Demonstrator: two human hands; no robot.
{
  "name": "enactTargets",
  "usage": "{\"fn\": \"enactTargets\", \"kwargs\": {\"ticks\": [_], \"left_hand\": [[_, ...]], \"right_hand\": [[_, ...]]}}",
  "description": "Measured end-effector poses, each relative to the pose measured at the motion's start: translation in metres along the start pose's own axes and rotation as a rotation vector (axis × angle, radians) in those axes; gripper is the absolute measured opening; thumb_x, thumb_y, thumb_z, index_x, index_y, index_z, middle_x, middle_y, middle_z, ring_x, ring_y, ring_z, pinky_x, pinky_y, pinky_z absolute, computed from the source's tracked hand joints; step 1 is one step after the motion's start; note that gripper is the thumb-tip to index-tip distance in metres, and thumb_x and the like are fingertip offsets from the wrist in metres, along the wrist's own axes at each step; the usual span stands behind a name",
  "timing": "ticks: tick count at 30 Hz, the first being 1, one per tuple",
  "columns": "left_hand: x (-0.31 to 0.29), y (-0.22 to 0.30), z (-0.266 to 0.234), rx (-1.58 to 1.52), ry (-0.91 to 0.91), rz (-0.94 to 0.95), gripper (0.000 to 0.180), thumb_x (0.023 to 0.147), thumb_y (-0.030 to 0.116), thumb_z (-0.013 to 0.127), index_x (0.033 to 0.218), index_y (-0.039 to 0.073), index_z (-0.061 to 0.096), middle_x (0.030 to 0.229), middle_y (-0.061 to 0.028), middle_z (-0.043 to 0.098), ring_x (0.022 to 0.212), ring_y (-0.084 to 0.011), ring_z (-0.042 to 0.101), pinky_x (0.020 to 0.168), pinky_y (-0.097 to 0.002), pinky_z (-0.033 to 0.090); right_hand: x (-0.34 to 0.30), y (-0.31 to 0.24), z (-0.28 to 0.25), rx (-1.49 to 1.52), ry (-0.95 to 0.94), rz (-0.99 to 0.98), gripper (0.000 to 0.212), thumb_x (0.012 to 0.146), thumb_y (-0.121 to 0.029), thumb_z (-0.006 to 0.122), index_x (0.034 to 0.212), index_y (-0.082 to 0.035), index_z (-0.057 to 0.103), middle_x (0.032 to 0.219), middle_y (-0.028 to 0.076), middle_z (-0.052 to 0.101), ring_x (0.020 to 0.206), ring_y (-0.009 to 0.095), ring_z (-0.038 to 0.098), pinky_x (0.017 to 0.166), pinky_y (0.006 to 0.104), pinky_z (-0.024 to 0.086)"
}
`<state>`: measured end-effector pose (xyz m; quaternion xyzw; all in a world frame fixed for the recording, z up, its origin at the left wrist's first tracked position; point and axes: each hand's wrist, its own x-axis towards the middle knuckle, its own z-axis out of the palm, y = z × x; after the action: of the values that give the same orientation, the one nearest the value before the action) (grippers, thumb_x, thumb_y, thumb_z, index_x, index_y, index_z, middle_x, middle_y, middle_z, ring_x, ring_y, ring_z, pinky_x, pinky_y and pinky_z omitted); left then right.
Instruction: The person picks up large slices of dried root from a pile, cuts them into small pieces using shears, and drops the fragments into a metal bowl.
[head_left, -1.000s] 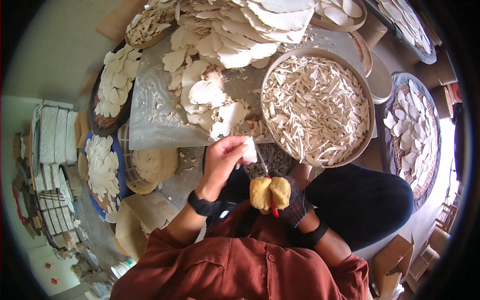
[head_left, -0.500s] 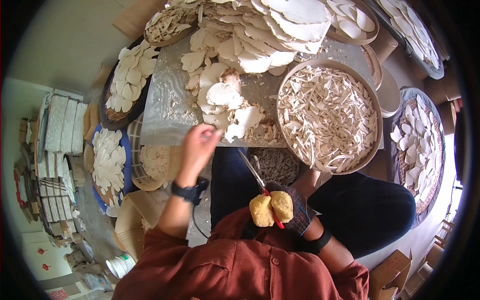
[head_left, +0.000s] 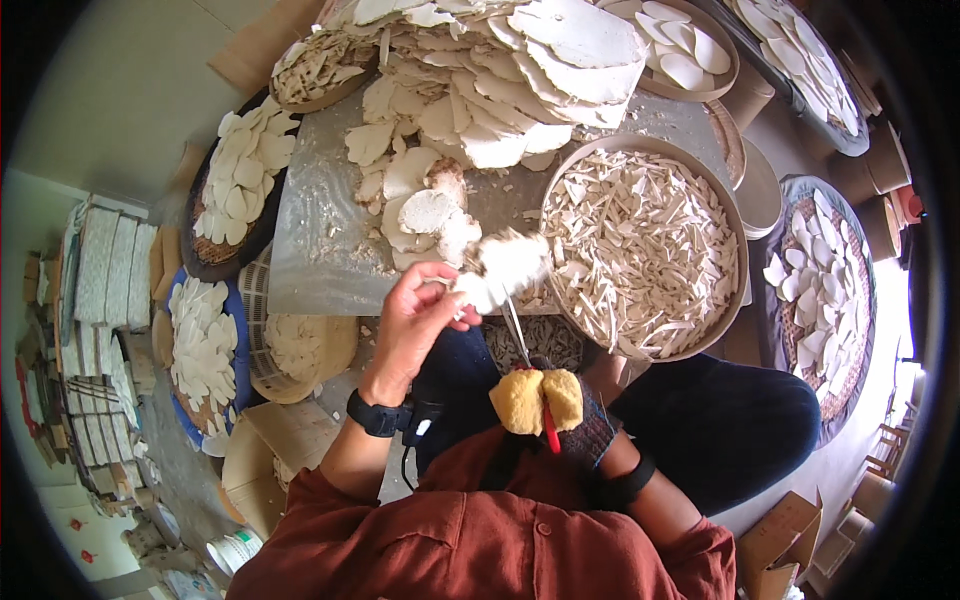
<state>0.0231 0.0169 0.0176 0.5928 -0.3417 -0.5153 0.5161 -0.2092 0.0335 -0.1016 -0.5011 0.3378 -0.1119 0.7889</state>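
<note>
My left hand (head_left: 415, 320) holds a flat white slice (head_left: 503, 268) just in front of me, above my lap. My right hand (head_left: 570, 415), in a dark glove, grips red-handled scissors (head_left: 528, 370) with yellow sponge padding on the handles. The scissor blades point up and touch the lower edge of the slice. A big heap of white slices (head_left: 480, 100) lies on the grey board (head_left: 315, 230) ahead. To the right stands a round metal basin (head_left: 728, 235) full of cut white strips.
Round trays of white slices stand at the left (head_left: 235, 190), lower left (head_left: 200, 350) and right (head_left: 820, 290). A woven basket (head_left: 305, 345) sits beside my left knee. Stacked white blocks (head_left: 95, 290) line the far left. Cardboard boxes (head_left: 790, 540) lie at lower right.
My left hand reached forward to the heap, took a fresh white slice and brought it back to the scissor blades. The right hand with the scissors stayed near my lap.
</note>
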Motion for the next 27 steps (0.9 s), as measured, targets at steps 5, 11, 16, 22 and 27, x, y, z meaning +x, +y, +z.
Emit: {"fn": "enactTargets", "kwargs": {"ticks": [5, 11, 16, 22, 27], "left_hand": [[0.001, -0.021, 0.013, -0.142, 0.028, -0.055, 0.025, 0.086, 0.006, 0.058, 0.110, 0.000, 0.054, 0.088, -0.0097, 0.064, 0.073, -0.0139, 0.063, 0.064, -0.0244, 0.054], [0.014, -0.034, 0.010, -0.228, 0.096, -0.081, 0.029, 0.085, 0.007, 0.059, 0.114, 0.001, 0.058, 0.091, -0.0062, 0.064, 0.073, -0.0105, 0.061, 0.066, -0.0253, 0.053], [0.016, -0.036, 0.005, -0.171, 0.096, -0.090, 0.027, 0.085, 0.007, 0.060, 0.111, 0.001, 0.059, 0.087, -0.0047, 0.063, 0.072, -0.0100, 0.060, 0.066, -0.0245, 0.053], [0.016, -0.030, 0.001, -0.006, -0.067, -0.028, 0.023, 0.085, 0.005, 0.059, 0.106, -0.001, 0.054, 0.083, -0.0060, 0.064, 0.070, -0.0092, 0.060, 0.062, -0.0224, 0.052], [0.015, -0.032, 0.012, -0.024, -0.063, -0.006, 0.029, 0.085, 0.004, 0.058, 0.112, 0.001, 0.051, 0.087, -0.0078, 0.063, 0.074, -0.0130, 0.060, 0.067, -0.0257, 0.051]], "right_hand": [[0.003, -0.024, -0.001, -0.167, -0.076, -0.251, 0.060, 0.071, -0.006, 0.072, 0.124, -0.005, 0.044, 0.121, 0.009, 0.053, 0.112, 0.018, 0.053, 0.097, 0.0314, 0.041], [0.009, -0.023, 0.007, 0.226, -0.084, -0.337, 0.050, 0.077, -0.008, 0.067, 0.122, -0.003, 0.046, 0.119, 0.010, 0.055, 0.109, 0.019, 0.055, 0.095, 0.0310, 0.043], [0.012, -0.022, 0.009, 0.627, -0.118, -0.100, 0.032, 0.085, -0.015, 0.060, 0.114, -0.004, 0.053, 0.114, 0.009, 0.058, 0.105, 0.020, 0.057, 0.094, 0.0323, 0.044], [0.013, -0.018, 0.006, -0.121, 0.019, -0.300, 0.039, 0.077, -0.020, 0.064, 0.112, -0.004, 0.054, 0.106, 0.013, 0.061, 0.097, 0.028, 0.060, 0.087, 0.0350, 0.047], [0.006, -0.021, 0.007, -0.165, 0.061, -0.292, 0.038, 0.082, -0.014, 0.059, 0.117, -0.002, 0.051, 0.112, 0.014, 0.057, 0.102, 0.026, 0.057, 0.089, 0.0352, 0.046]]}}
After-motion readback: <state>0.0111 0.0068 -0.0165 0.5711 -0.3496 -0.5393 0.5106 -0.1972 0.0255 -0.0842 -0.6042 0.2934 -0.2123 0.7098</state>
